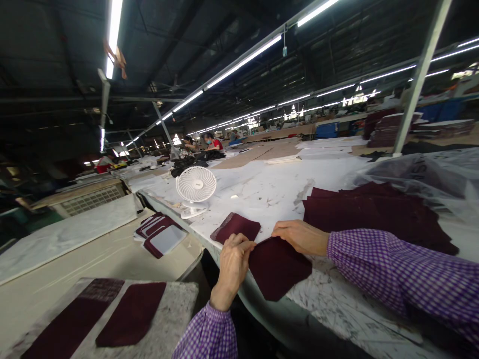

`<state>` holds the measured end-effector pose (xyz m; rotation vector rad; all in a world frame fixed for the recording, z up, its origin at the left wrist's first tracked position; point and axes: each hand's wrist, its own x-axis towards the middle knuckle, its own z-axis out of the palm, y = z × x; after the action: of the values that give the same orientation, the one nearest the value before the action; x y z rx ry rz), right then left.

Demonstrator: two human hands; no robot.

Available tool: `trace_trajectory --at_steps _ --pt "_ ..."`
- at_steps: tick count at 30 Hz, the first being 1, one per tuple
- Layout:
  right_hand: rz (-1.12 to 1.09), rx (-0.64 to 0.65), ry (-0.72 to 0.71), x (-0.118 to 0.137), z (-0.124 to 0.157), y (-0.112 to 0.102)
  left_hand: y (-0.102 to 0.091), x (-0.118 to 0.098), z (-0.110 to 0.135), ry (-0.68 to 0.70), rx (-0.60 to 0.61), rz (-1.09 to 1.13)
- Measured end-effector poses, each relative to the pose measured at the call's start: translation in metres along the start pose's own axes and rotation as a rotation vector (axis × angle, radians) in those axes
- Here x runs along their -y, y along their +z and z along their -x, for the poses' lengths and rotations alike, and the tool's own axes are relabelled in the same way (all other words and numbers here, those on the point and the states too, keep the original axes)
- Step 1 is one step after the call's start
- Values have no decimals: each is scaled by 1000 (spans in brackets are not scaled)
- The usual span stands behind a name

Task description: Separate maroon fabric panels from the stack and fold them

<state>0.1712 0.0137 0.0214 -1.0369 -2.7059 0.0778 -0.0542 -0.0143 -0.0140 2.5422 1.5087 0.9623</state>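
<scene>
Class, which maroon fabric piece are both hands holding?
The maroon piece pinched along its upper edge by the left hand and right hand; the other maroon pieces lie unheld.

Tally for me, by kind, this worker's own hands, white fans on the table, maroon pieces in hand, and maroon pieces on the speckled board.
Left hand and right hand: 2
White fan: 1
Held maroon piece: 1
Maroon pieces on the speckled board: 2
Total: 6

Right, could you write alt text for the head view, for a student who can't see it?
A person's left hand and right hand, in purple checked sleeves, hold a maroon fabric piece by its upper edge at the side of a white worktable. Another maroon piece, a maroon fabric pile and a white fan are on it; strip lights run overhead.
</scene>
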Motion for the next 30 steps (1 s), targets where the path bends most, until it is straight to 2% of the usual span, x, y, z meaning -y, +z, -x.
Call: trace_trajectory --at_steps 3,7,12,16,22,26,28,30 --pt "38 32 -5 4 1 -2 -1 4 2 26 13 -3" --pt "218 105 -32 12 0 -5 -1 6 2 34 0 36" --pt "350 219 -53 28 -14 -14 -3 4 3 61 6 -12" --pt "367 326 -55 36 -28 -23 -4 6 5 74 10 6" --pt "348 361 -76 38 -37 -23 -7 17 9 31 -15 213" --pt "324 322 -82 39 -37 -21 -11 21 12 -115 -48 420" --pt "314 315 -86 38 -37 -19 -12 22 12 -157 -50 452" --pt "310 322 -85 37 -38 -17 -13 21 12 -140 -42 423"
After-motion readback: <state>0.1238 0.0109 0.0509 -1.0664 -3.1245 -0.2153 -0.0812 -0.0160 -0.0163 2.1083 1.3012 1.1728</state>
